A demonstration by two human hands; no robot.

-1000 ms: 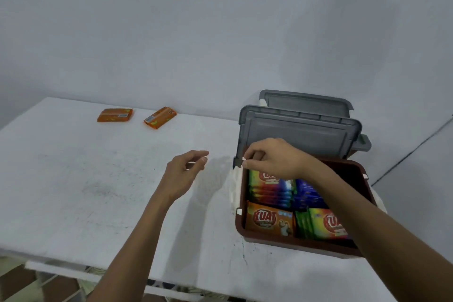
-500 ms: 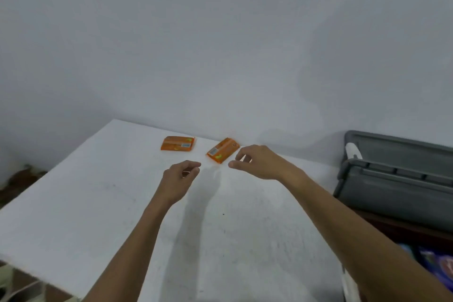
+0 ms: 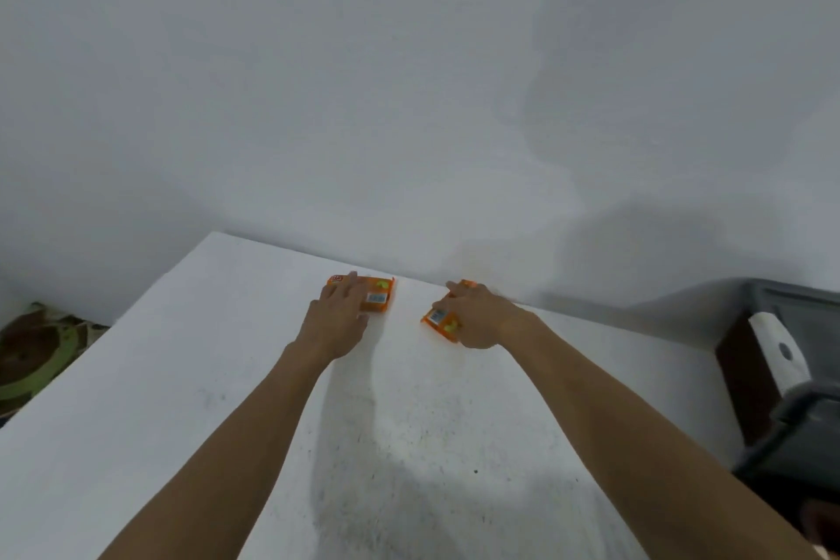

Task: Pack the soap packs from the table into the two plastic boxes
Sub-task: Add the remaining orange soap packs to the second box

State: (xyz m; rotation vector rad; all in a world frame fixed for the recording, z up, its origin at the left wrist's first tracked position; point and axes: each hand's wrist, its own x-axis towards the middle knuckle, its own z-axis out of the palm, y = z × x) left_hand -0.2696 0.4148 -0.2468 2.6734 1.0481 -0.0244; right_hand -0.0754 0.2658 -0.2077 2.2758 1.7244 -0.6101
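Orange wrappers mark the two soap packs, both lying at the far edge of the white table (image 3: 182, 377), close to where it meets the grey wall (image 3: 409, 82). The left soap pack (image 3: 378, 298) lies flat, its barcode label facing up. The left hand (image 3: 338, 318) rests on top of it with fingers fairly straight and close together, covering the pack's left part and leaving the labelled end showing; nothing is curled round it.

The right soap pack (image 3: 440, 320) sits just beside the first one on the table's far edge, turned at an angle, also label up. The right hand (image 3: 482, 318) lies over it, index finger stretched along its far side and the palm hiding most of the wrapper. Whether the thumb and fingers are actually closed round this pack cannot be told.

At the table's right end stands a brown plastic box (image 3: 745, 377) with a grey lid (image 3: 800, 432) and a white latch (image 3: 775, 343), well apart from both packs.
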